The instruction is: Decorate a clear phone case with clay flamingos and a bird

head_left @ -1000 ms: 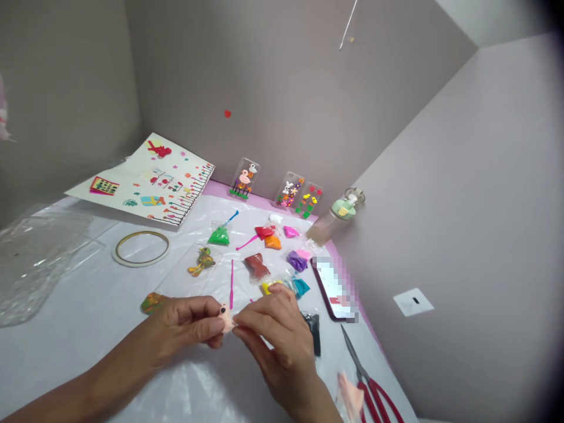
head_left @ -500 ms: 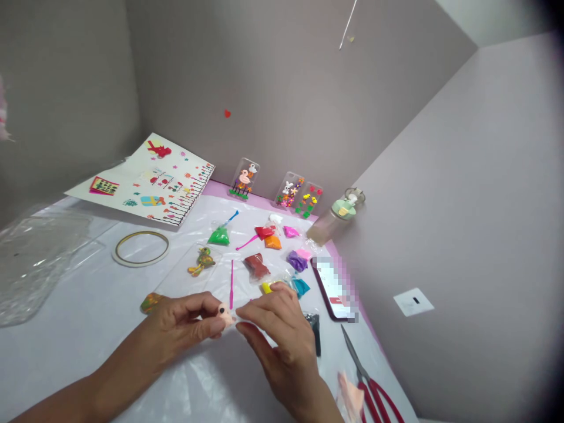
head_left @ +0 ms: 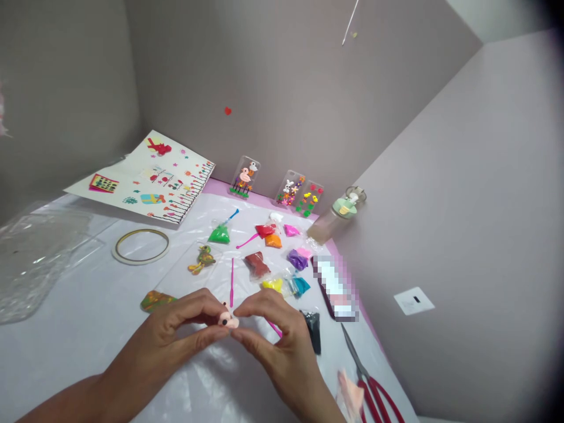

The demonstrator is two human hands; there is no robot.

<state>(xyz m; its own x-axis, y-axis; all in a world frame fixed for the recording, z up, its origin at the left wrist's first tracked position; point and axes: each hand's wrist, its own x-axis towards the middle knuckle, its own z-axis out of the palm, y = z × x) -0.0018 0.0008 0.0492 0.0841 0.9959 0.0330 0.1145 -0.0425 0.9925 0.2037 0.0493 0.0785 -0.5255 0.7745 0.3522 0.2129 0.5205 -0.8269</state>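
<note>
A small pale pink clay figure (head_left: 230,321) with black dots is held between both hands above the white-covered table. My left hand (head_left: 176,335) pinches its left side between thumb and fingers. On its right side, my right hand (head_left: 277,335) has thumb and index fingertips closed on it. Beyond the hands lies an upright-pointing pink tool (head_left: 232,282). A green and orange clay bird (head_left: 203,261) rests on a clear sheet. Near my left hand is a mottled green and orange clay piece (head_left: 156,301). Another pink tool shows partly behind my right hand.
Bags of coloured clay, including brown (head_left: 257,265) and black (head_left: 314,332), lie past my right hand. A phone (head_left: 335,288), red-handled scissors (head_left: 362,370) and a bottle (head_left: 335,217) stand or lie right. Left are a tape roll (head_left: 115,252), plastic (head_left: 30,264) and decorated paper (head_left: 176,170).
The clay figure has turned between the fingers, showing its black dots differently. My right hand has moved in against it, its fingers more curved, uncovering the yellow bag and a pink tool.
</note>
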